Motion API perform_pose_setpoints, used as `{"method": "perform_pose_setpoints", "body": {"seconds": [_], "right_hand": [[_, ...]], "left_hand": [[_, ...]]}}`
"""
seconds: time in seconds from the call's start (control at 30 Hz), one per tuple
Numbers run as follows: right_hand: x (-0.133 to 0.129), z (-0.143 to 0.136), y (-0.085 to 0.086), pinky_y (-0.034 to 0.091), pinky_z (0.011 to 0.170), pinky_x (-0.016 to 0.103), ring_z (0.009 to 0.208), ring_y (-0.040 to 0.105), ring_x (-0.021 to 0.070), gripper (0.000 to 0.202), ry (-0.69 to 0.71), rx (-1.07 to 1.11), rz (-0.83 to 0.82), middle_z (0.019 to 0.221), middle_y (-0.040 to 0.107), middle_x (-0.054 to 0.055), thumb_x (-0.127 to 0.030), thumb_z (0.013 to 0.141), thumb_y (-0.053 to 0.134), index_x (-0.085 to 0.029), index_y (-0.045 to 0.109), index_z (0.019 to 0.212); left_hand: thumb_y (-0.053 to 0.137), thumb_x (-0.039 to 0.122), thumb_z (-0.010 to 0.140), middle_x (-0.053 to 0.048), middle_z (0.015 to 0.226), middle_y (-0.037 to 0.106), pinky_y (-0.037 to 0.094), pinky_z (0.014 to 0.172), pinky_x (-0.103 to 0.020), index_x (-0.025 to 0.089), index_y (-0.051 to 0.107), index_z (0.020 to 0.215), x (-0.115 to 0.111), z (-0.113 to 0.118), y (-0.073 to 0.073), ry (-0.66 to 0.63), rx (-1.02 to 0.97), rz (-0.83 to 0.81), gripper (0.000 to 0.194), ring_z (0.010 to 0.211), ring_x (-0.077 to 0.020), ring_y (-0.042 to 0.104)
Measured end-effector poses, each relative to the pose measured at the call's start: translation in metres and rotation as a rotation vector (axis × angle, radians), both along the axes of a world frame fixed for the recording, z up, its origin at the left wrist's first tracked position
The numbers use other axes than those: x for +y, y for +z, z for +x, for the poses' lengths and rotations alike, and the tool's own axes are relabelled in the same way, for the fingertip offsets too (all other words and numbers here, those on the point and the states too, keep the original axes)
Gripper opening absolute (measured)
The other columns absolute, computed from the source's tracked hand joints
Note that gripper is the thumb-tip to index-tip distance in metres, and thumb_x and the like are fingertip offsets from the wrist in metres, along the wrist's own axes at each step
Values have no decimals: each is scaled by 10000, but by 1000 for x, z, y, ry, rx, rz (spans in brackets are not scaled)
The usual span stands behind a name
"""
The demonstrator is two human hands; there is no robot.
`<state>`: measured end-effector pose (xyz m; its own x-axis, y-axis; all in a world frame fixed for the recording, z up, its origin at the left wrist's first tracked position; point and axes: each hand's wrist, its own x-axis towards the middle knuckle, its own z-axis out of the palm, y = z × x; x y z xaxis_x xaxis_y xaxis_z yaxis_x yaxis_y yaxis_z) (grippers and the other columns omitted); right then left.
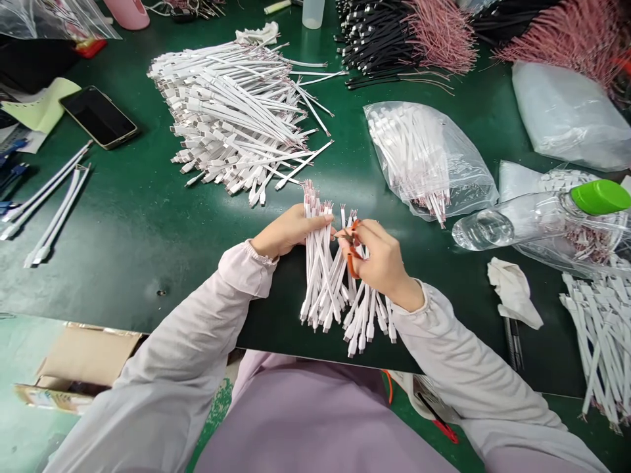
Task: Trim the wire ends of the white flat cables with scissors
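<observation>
Working over the green tabletop [197,279], on the near side of the large pile of white connector cables [236,118]. Pinching the left bundle of white cables [320,282] between thumb and fingers of the left hand [290,231], touching it near its far end, with its long axis running away from the body and its plugs [315,320] toward the near edge. Holding the orange-handled cutters [353,255] with the fingers of the right hand [382,257] curled around the handles, over the right bundle of white cables [365,318]. Pointing the cutter tips leftward, just beside the left fingertips, crosswise to the left bundle. Not showing clearly whether the blades are parted.
</observation>
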<state>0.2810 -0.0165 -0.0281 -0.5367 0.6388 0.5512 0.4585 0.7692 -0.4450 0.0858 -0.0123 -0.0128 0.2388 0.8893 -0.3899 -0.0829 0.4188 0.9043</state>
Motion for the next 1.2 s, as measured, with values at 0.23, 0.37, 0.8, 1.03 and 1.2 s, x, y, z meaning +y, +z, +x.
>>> {"method": "perform_pose_setpoints", "body": {"seconds": [0.23,0.37,0.8,1.03,1.2], "right_hand": [[6,2,-11,400,634,307,690,482,180,220,86,-130,-113,729,513,19,-161,889,552,-227,413,732],[10,4,-7,374,643,297,639,425,150,294,216,-203,-143,685,453,-6,-83,840,520,-229,333,665],[16,6,-6,423,622,305,661,494,160,186,-67,22,-185,745,506,13,-363,914,606,-201,585,824],[13,7,1,489,696,336,691,523,157,283,-151,216,-417,798,569,13,-382,887,641,-226,678,1120],[11,5,0,503,726,349,750,558,173,292,-135,260,-378,873,613,39,-270,898,589,-241,691,1171]], "left_hand": [[683,271,849,13,620,598,388,513,-177,130,605,680,1,-5,10,105,128,48,233,521,-69,516],[672,278,859,-65,727,699,468,560,-218,134,624,727,6,-24,24,1,109,-99,201,642,-159,678],[799,159,718,-134,832,739,474,534,-181,87,676,772,9,-18,8,-117,1,-222,152,790,-181,716],[838,118,665,-28,702,655,431,514,-179,122,629,730,-1,2,9,16,-26,-180,219,703,-121,655],[773,133,740,-17,679,631,389,499,-181,120,600,672,-5,11,11,70,52,-118,186,592,-69,561]]}}
